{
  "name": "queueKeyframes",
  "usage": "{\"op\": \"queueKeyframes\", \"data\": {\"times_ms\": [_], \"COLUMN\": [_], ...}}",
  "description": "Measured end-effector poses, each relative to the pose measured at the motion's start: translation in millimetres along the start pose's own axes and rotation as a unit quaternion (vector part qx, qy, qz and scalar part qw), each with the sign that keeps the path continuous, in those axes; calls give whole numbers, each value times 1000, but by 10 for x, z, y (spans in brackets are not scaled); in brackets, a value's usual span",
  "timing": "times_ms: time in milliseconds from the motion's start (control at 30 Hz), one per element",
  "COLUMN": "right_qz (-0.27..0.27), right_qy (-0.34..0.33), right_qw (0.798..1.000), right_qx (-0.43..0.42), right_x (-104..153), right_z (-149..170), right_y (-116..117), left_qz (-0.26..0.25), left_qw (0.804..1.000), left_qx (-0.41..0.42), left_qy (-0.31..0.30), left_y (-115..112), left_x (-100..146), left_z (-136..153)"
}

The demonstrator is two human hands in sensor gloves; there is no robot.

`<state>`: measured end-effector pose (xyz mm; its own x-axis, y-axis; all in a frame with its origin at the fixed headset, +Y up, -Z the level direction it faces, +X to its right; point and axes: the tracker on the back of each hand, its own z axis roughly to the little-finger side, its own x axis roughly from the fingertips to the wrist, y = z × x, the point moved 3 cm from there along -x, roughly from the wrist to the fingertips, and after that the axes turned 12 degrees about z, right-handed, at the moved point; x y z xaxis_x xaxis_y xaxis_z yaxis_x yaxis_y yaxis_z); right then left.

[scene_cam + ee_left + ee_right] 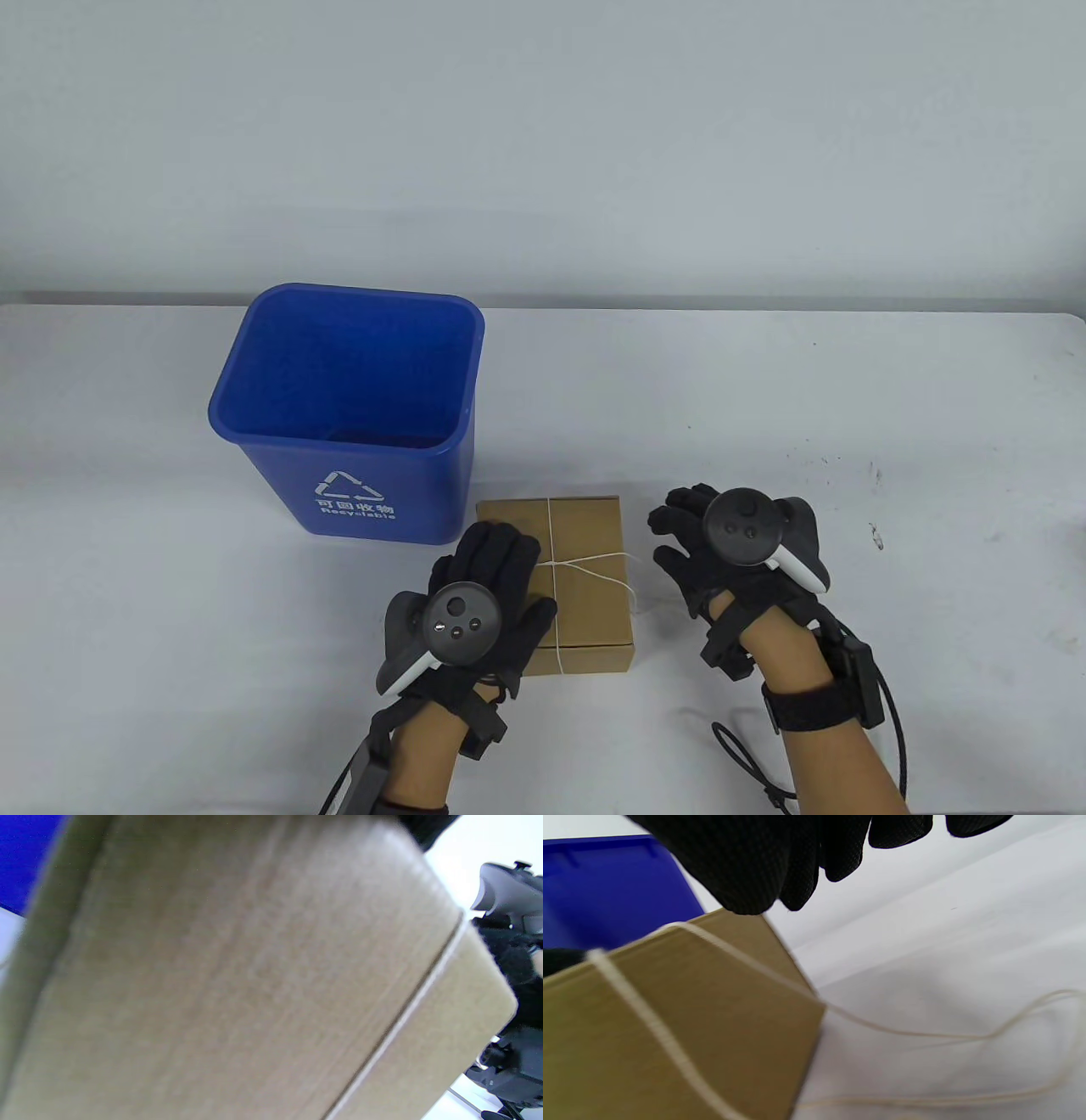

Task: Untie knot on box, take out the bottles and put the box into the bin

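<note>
A closed brown cardboard box point(585, 594) lies near the table's front edge, tied crosswise with white string point(551, 531). The knot point(556, 564) sits on its lid, and a loose string end point(624, 581) trails off the right side onto the table. My left hand point(496, 552) rests flat on the left part of the lid with straight fingers. In the left wrist view the box point(237, 984) fills the frame. My right hand point(679, 531) hovers just right of the box with relaxed fingers point(797, 870), holding nothing. No bottles show.
A blue recycling bin point(254, 373) stands upright and open just behind the box to the left, nearly touching its far left corner. Loose string point(925, 1035) curls over the white table point(891, 441) under my right hand.
</note>
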<state>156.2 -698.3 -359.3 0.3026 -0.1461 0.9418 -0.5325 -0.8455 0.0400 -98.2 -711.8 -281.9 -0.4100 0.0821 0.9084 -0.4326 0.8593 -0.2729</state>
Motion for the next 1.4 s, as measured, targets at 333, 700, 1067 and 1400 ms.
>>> {"op": "queueKeyframes", "data": {"times_ms": [333, 700, 1067, 1400], "right_qz": [1, -11, -37, -52], "right_qy": [-18, -6, 52, 111], "right_qw": [999, 1000, 997, 989], "right_qx": [30, 18, 54, 84], "right_x": [9, 1, -23, -24], "right_z": [-179, -121, 209, 535], "right_y": [166, 209, 243, 234], "left_qz": [1, 1, 1, 2], "left_qw": [1000, 1000, 1000, 1000], "left_qx": [1, 2, 2, 4], "left_qy": [0, 0, -1, -1], "left_y": [-1, 2, 2, 4], "left_x": [0, 1, 1, 9], "left_z": [0, 1, 1, 6]}}
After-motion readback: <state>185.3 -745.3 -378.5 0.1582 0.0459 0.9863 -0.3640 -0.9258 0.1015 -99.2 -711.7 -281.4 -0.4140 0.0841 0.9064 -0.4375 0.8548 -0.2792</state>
